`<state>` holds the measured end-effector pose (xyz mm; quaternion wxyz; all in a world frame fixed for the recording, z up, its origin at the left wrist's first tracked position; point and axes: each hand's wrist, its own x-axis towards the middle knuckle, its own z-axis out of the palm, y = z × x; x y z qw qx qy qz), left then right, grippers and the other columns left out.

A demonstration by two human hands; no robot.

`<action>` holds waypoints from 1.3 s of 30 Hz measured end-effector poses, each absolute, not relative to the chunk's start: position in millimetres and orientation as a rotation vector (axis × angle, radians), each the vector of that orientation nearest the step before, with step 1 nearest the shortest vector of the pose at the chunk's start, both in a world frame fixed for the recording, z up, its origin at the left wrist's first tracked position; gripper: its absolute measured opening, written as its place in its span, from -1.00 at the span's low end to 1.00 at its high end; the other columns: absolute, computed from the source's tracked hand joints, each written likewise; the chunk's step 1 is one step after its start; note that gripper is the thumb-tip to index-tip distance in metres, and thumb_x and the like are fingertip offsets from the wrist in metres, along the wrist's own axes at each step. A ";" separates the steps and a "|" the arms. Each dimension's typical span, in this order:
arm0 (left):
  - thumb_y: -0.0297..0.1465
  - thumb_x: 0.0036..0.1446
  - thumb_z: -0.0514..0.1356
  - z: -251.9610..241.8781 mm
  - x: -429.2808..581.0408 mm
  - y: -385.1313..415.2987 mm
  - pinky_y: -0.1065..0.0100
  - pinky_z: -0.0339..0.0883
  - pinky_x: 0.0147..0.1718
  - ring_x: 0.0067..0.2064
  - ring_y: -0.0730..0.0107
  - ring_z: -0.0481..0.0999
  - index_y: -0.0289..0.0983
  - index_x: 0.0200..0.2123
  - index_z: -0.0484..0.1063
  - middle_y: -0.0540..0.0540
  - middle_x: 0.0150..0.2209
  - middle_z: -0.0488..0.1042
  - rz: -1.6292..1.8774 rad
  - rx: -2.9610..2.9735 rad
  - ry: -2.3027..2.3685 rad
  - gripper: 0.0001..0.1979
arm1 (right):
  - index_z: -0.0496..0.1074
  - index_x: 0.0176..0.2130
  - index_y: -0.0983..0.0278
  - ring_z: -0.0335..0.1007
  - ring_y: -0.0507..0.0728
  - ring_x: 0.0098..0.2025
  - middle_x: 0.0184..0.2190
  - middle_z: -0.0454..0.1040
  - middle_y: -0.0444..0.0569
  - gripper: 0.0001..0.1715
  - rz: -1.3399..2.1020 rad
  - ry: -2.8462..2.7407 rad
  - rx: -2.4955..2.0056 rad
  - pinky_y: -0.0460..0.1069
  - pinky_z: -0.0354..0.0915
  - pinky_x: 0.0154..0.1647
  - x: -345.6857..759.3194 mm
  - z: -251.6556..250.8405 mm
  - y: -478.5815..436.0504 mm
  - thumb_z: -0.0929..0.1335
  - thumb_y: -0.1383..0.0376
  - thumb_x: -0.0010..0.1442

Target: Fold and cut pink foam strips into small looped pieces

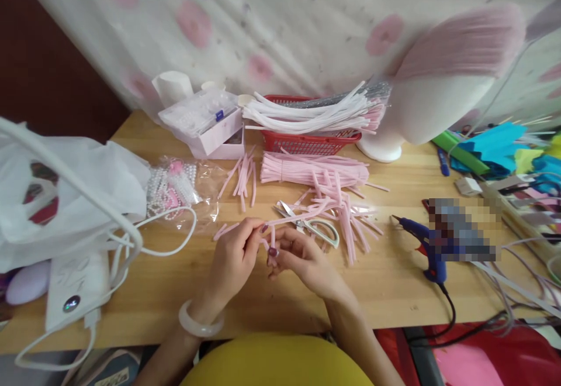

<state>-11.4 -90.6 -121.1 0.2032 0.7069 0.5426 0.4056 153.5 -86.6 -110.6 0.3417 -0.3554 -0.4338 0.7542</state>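
Between my hands is a pink pipe cleaner (287,220), bent, with one long end stretching up to the right over the scissors. My left hand (239,252) pinches it at its left part, thumb against fingers. On the right, my right hand (302,260) grips a short downward part of it between thumb and fingertips. Just beyond lie scissors (324,231) with pale handles, partly under pink pieces. Bent and cut pink pipe cleaners (346,222) are heaped to the right of them. Behind is a thick bundle of pink pipe cleaners (311,168).
A red basket (307,143) of white, pink and silver stems stands at the back, beside boxes (219,134) and a white mannequin head (425,99). Bagged beads (173,190) and white cables lie left. A blue glue gun (432,245) rests right.
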 end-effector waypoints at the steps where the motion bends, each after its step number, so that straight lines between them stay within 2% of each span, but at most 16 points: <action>1: -0.46 0.27 0.02 -122.2 -10.2 -90.7 0.46 0.27 -0.43 -0.43 0.45 0.49 -0.24 -0.24 0.39 0.00 -0.43 0.53 1.173 1.979 1.521 -0.85 | 0.37 -0.27 0.30 0.33 -0.01 -0.46 -0.47 0.36 -0.17 -0.80 1.965 -1.142 -0.937 -0.04 0.41 -0.39 152.8 -110.2 -86.6 0.40 0.25 0.11; 3: -0.48 0.27 0.02 -124.5 -7.6 -91.2 0.46 0.30 -0.39 -0.42 0.45 0.51 -0.24 -0.20 0.40 -0.02 -0.39 0.56 1.236 1.983 1.534 -0.83 | 0.37 -0.33 0.29 0.30 -0.01 -0.45 -0.47 0.29 -0.18 -0.81 1.942 -1.205 -0.969 -0.05 0.38 -0.37 150.9 -110.0 -86.6 0.36 0.20 0.16; 6: -0.48 0.27 0.04 -125.6 -4.3 -93.2 0.45 0.32 -0.36 -0.41 0.44 0.51 -0.24 -0.19 0.42 -0.03 -0.40 0.57 1.243 1.971 1.514 -0.83 | 0.37 -0.35 0.30 0.24 -0.03 -0.45 -0.43 0.27 -0.16 -0.71 1.864 -1.268 -1.037 -0.07 0.30 -0.36 146.5 -110.7 -87.1 0.32 0.12 0.23; 9: -0.45 0.27 0.05 -124.1 -1.6 -96.2 0.45 0.33 -0.37 -0.42 0.44 0.49 -0.23 -0.22 0.43 -0.02 -0.42 0.55 1.224 1.835 1.450 -0.85 | 0.34 -0.36 0.29 0.14 -0.05 -0.52 -0.52 0.23 -0.20 -0.65 1.913 -1.130 -1.059 -0.10 0.18 -0.47 140.2 -110.8 -89.7 0.33 0.05 0.21; 14: -0.28 0.26 0.10 -122.3 2.9 -100.4 0.54 0.22 -0.56 -0.53 0.53 0.36 -0.23 -0.33 0.41 0.05 -0.50 0.45 1.270 1.204 1.296 -0.81 | 0.23 -0.46 0.27 -0.19 -0.11 -0.66 -0.67 0.03 -0.32 -0.67 2.183 -0.665 -0.896 -0.14 -0.10 -0.65 133.0 -108.8 -95.7 0.40 0.14 0.10; 17: -0.21 0.23 0.13 -122.0 4.8 -101.6 0.56 0.13 -0.62 -0.58 0.58 0.25 -0.24 -0.34 0.41 0.09 -0.54 0.38 1.241 1.040 1.231 -0.77 | 0.21 -0.49 0.26 -0.25 -0.11 -0.69 -0.72 -0.02 -0.35 -0.69 2.261 -0.582 -0.868 -0.15 -0.14 -0.68 132.5 -108.7 -97.1 0.39 0.17 0.07; 20: -0.20 0.22 0.14 -121.6 5.0 -101.6 0.55 0.17 -0.58 -0.54 0.55 0.31 -0.24 -0.34 0.42 0.08 -0.53 0.40 1.228 1.039 1.261 -0.77 | 0.20 -0.50 0.25 -0.28 -0.12 -0.70 -0.75 -0.03 -0.37 -0.70 2.311 -0.529 -0.883 -0.16 -0.16 -0.69 129.9 -111.2 -97.8 0.40 0.20 0.03; 22: -0.22 0.23 0.13 -122.1 4.0 -101.0 0.53 0.23 -0.51 -0.48 0.51 0.38 -0.24 -0.34 0.42 0.07 -0.52 0.42 1.222 1.088 1.320 -0.78 | 0.19 -0.50 0.25 -0.28 -0.13 -0.71 -0.75 -0.03 -0.38 -0.67 2.260 -0.543 -0.912 -0.18 -0.14 -0.71 126.3 -115.2 -98.8 0.41 0.18 0.02; 25: -0.25 0.26 0.09 -124.0 1.6 -100.2 0.48 0.28 -0.41 -0.42 0.46 0.44 -0.23 -0.32 0.42 0.04 -0.47 0.46 1.207 1.207 1.428 -0.79 | 0.21 -0.46 0.25 -0.17 -0.11 -0.72 -0.74 0.00 -0.36 -0.61 2.066 -0.755 -0.975 -0.16 0.00 -0.71 121.3 -123.5 -100.7 0.40 0.05 0.08; 29: -0.28 0.27 0.07 -122.9 0.2 -98.7 0.44 0.31 -0.35 -0.36 0.43 0.47 -0.22 -0.32 0.42 0.01 -0.43 0.49 1.165 1.343 1.468 -0.79 | 0.25 -0.41 0.27 -0.04 -0.08 -0.67 -0.69 0.05 -0.31 -0.55 1.897 -1.049 -1.005 -0.14 0.12 -0.63 123.2 -129.2 -101.2 0.28 -0.04 0.23; 32: -0.28 0.27 0.07 -117.2 0.3 -96.4 0.45 0.32 -0.38 -0.40 0.43 0.46 -0.23 -0.36 0.42 0.03 -0.47 0.47 1.140 1.346 1.429 -0.78 | 0.22 -0.43 0.27 0.01 -0.06 -0.60 -0.64 0.10 -0.26 -0.54 1.913 -1.154 -0.983 -0.13 0.14 -0.57 129.2 -126.9 -100.3 0.25 -0.03 0.28; 35: -0.26 0.25 0.09 -111.2 -0.2 -93.8 0.47 0.28 -0.48 -0.47 0.46 0.42 -0.24 -0.37 0.41 0.04 -0.51 0.43 1.097 1.270 1.366 -0.78 | 0.26 -0.38 0.27 0.01 -0.05 -0.58 -0.63 0.09 -0.25 -0.57 2.001 -1.152 -0.923 -0.11 0.17 -0.53 133.9 -124.6 -100.1 0.28 -0.03 0.25; 39: -0.24 0.23 0.12 -107.7 -0.9 -90.7 0.49 0.21 -0.56 -0.54 0.50 0.35 -0.26 -0.38 0.39 0.08 -0.58 0.34 1.064 1.202 1.335 -0.77 | 0.28 -0.37 0.27 0.00 -0.04 -0.57 -0.62 0.09 -0.25 -0.61 1.991 -1.156 -0.892 -0.11 0.13 -0.50 134.9 -126.3 -101.3 0.30 0.01 0.26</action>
